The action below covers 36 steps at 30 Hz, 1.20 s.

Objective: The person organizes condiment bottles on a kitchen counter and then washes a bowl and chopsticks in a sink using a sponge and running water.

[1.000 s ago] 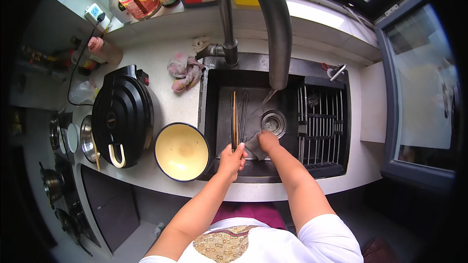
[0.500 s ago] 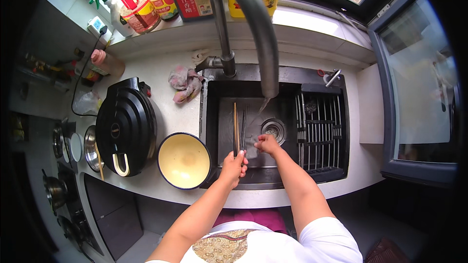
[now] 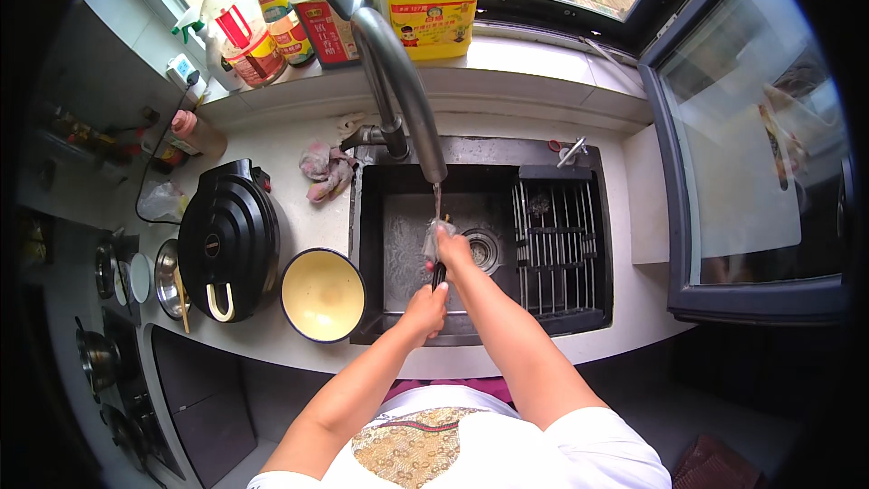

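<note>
Over the sink (image 3: pixel 403 226), my left hand (image 3: pixel 424 311) is closed around the dark ends of a bunch of chopsticks (image 3: pixel 439 275), which point away from me. My right hand (image 3: pixel 453 250) is closed on a whitish, thin cloth (image 3: pixel 431 241) wrapped about the chopsticks farther along. Just one lighter tip shows beyond the cloth. Water runs from the faucet (image 3: pixel 425 131) onto the cloth and the chopsticks. How many chopsticks there are is hidden by my fingers.
Left of the sink stand a cream bowl with a dark rim (image 3: pixel 323 295) and a black round electric griddle (image 3: pixel 226 244). A crumpled rag (image 3: pixel 327 170) lies behind. A drying rack (image 3: pixel 559 249) covers the sink's right side. Bottles and a yellow jug (image 3: pixel 432 9) line the sill.
My right hand has moved from beside the drain onto the chopsticks, bringing the cloth around them under the running water. My left hand keeps its hold. The view has shifted slightly.
</note>
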Each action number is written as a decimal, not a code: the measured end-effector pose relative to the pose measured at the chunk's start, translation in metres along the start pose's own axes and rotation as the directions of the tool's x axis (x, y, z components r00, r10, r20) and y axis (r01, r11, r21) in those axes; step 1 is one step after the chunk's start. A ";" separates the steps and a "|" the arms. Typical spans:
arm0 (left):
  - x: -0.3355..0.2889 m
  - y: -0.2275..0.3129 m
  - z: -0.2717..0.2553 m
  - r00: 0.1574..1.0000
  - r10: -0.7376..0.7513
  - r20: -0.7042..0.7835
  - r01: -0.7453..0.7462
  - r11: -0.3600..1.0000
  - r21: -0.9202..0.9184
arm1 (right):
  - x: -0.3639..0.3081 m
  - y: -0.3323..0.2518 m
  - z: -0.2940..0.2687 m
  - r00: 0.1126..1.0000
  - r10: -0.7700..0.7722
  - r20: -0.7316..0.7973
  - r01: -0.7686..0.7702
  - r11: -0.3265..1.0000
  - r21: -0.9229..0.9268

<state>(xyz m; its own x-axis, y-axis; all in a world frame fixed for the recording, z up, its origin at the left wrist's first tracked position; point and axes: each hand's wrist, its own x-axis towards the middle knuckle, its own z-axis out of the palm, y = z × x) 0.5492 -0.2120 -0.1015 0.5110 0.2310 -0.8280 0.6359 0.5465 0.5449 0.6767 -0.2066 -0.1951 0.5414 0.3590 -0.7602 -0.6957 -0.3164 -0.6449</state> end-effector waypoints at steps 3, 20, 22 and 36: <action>-0.017 -0.002 0.006 0.999 -0.008 -0.039 0.010 0.999 0.046 | 0.010 -0.027 -0.005 0.994 0.031 -0.103 -0.032 0.999 -0.014; -0.032 0.030 0.006 0.997 0.016 -0.078 -0.019 0.999 -0.034 | -0.001 -0.034 0.004 0.990 -0.063 0.122 0.029 0.963 0.267; -0.027 0.032 0.001 0.999 0.013 -0.050 -0.017 0.997 -0.076 | -0.017 -0.028 0.004 0.980 -0.088 0.179 0.037 0.962 0.272; -0.019 -0.013 -0.019 0.639 0.645 -0.420 -0.554 0.764 0.331 | 0.034 -0.029 -0.050 0.933 -0.352 -0.073 0.322 0.909 -0.264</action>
<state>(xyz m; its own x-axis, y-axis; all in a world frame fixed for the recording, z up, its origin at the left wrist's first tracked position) 0.5204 -0.2087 -0.0954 0.4938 0.8378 -0.2330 0.3942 0.0232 0.9187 0.7391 -0.2291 -0.2061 0.7847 0.3824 -0.4879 -0.3328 -0.4040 -0.8520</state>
